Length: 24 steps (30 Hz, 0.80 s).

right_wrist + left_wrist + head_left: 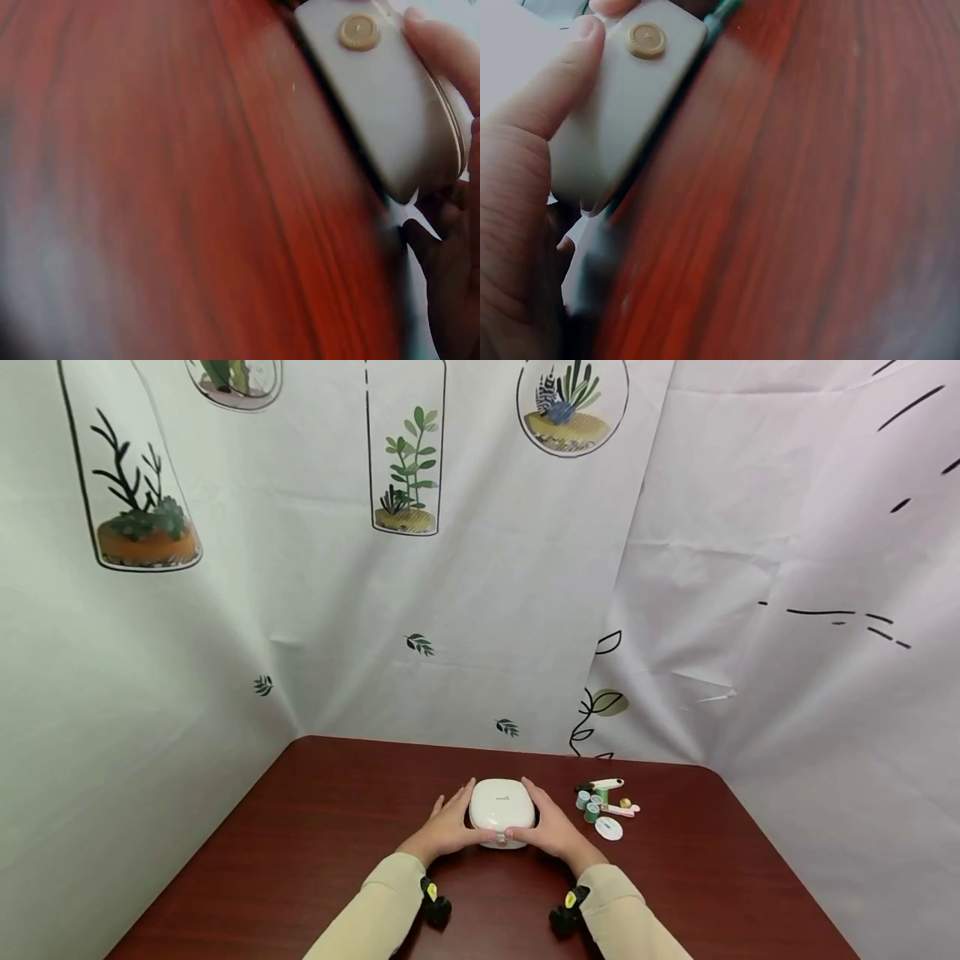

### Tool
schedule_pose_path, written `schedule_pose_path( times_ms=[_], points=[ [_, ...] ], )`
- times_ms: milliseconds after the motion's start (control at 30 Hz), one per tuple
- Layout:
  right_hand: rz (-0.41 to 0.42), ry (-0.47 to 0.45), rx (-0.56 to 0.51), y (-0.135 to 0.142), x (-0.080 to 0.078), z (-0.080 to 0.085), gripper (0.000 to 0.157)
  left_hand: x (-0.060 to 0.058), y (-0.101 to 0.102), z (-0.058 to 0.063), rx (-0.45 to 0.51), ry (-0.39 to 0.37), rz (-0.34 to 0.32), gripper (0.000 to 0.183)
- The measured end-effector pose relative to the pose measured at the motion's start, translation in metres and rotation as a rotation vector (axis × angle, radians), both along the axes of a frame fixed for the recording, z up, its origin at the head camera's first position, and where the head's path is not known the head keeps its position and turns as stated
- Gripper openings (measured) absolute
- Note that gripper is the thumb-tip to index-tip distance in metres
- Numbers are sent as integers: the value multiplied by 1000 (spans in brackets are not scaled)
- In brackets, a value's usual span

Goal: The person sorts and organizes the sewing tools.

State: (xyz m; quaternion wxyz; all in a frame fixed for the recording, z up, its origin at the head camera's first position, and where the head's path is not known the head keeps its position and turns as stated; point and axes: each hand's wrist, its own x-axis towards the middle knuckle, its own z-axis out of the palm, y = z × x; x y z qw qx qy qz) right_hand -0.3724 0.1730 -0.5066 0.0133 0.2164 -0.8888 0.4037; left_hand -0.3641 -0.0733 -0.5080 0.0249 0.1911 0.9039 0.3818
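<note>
Between both hands sits a white rounded-square box (pixel 502 804), lid down, with a round gold button (pixel 646 40) on its front wall. My left hand (pixel 448 827) grips its left side, the thumb lying along the front edge near the lid. On the opposite side my right hand (pixel 553 828) holds the box likewise, its thumb at the front rim. In the right wrist view a gold-coloured seam runs round the box (pixel 375 90) below the thumb. Fingers behind the box are partly hidden.
Right of the box lie several thread spools (pixel 592 812), a white-handled tool (pixel 607 783), a pink strip-like item (pixel 618 811) and a white disc (pixel 609 828). They rest on a dark red wooden table (pixel 337 827). White printed curtains (pixel 487 610) stand behind and beside it.
</note>
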Motion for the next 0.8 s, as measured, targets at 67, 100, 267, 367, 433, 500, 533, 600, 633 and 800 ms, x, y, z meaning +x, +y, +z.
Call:
schedule_pose_path(
  times_ms=[67, 100, 267, 367, 433, 500, 533, 600, 633, 800],
  points=[
    [-5, 11, -22, -1, 1, -4, 111, 0, 1, -3, -18, 19, 12, 119],
    [-10, 22, -25, -2, 1, -6, 112, 0, 2, -5, -35, 32, 17, 119],
    [-51, 77, -35, -6, 0, -9, 112, -3, 3, -6, -93, 100, 34, 118],
    [-76, 113, -20, -9, 0, -10, 112, -2, 3, -5, -87, 122, 36, 116],
    [-90, 131, -13, -10, 1, -11, 112, 0, 3, -5, -77, 125, 36, 116],
    [-101, 135, -10, -12, 3, -11, 112, 2, 3, -5, -66, 125, 33, 115],
    [-106, 137, -8, -12, 4, -11, 112, 2, 3, -6, -63, 121, 32, 115],
    [-109, 140, -10, -13, 6, -11, 111, 3, 3, -7, -49, 120, 36, 114],
    [-112, 140, -13, -14, 7, -11, 111, 3, 3, -7, -43, 121, 39, 113],
    [-120, 173, 8, -17, 7, -11, 110, 2, 3, -9, -36, 128, 52, 111]
  ],
)
